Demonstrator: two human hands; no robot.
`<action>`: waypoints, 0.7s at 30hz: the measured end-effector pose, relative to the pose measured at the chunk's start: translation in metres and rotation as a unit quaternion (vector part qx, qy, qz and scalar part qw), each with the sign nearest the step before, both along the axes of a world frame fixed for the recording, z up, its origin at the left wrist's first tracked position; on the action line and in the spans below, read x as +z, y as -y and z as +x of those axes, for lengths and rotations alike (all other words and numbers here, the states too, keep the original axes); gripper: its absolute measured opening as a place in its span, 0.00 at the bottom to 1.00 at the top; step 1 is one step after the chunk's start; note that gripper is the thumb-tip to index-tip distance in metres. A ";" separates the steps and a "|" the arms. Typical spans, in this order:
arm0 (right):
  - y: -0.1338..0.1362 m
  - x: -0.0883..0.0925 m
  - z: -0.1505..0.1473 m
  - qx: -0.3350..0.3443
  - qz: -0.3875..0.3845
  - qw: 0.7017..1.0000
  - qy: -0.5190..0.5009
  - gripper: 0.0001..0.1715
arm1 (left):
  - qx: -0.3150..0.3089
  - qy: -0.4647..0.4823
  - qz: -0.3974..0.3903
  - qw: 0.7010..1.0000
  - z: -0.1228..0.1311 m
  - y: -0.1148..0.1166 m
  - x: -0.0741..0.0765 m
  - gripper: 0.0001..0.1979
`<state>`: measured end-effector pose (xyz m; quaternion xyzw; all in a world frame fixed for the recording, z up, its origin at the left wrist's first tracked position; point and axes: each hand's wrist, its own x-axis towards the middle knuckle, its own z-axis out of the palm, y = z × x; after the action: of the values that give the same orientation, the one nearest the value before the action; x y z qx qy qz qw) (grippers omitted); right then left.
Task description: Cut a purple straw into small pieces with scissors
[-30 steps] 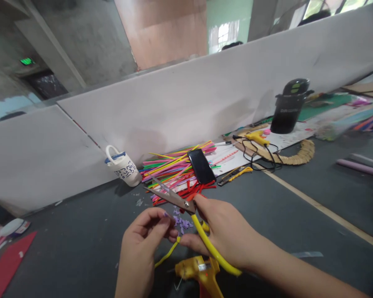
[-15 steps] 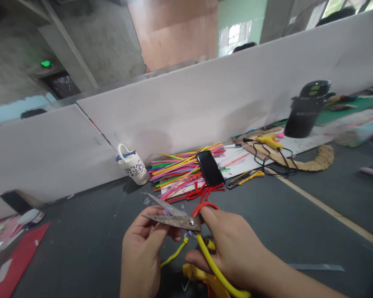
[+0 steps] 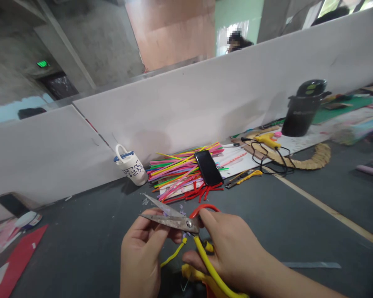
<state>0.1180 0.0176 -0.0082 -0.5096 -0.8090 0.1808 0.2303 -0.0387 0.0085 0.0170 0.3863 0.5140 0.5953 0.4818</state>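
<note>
Large scissors (image 3: pixel 180 224) with one red and one yellow handle are in my right hand (image 3: pixel 228 242), their blades parted. My left hand (image 3: pixel 147 248) pinches a small purple piece (image 3: pixel 166 212), which lies between the blades and is partly hidden by them. Small purple scraps lie beside the scissors' pivot. A yellow strip with a knotted end (image 3: pixel 175 253) runs below the blades, between my hands. Yellow and red material (image 3: pixel 194 274) lies under my right hand.
Behind my hands, a phone (image 3: pixel 209 167) rests on colourful sticks (image 3: pixel 174 169) beside a white cup (image 3: pixel 133 169). A yellow-handled cutter (image 3: pixel 244 179), glue gun (image 3: pixel 267 140) with black cord and black bottle (image 3: pixel 303 111) are at the right. Red sheet (image 3: pixel 21 260) at far left.
The view has shifted slightly. Both hands and the scissors keep nearly the same pose, with the blades still parted. A person's head has risen higher above the partition.
</note>
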 end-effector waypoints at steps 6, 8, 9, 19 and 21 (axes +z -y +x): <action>0.000 -0.001 -0.002 -0.006 -0.001 1.000 0.001 0.29 | 0.004 0.004 0.002 1.000 0.000 0.001 -0.003 0.03; 0.000 -0.001 -0.002 -0.008 0.002 1.000 -0.002 0.30 | 0.006 0.014 0.001 1.000 0.001 0.001 -0.002 0.03; 0.000 -0.001 -0.002 -0.009 0.003 1.000 -0.003 0.30 | 0.006 0.017 0.000 1.000 0.002 0.000 -0.001 0.03; 0.002 -0.001 -0.004 -0.027 0.006 1.000 0.010 0.30 | -0.002 -0.036 0.003 0.999 -0.001 0.000 -0.001 0.03; 0.002 -0.002 -0.005 -0.028 0.004 1.000 0.006 0.31 | -0.003 -0.052 0.004 0.999 -0.002 0.000 -0.001 0.03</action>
<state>0.1134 0.0155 -0.0102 -0.5325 -0.7963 0.1677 0.2330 -0.0411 0.0083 0.0164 0.4199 0.5347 0.5750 0.4551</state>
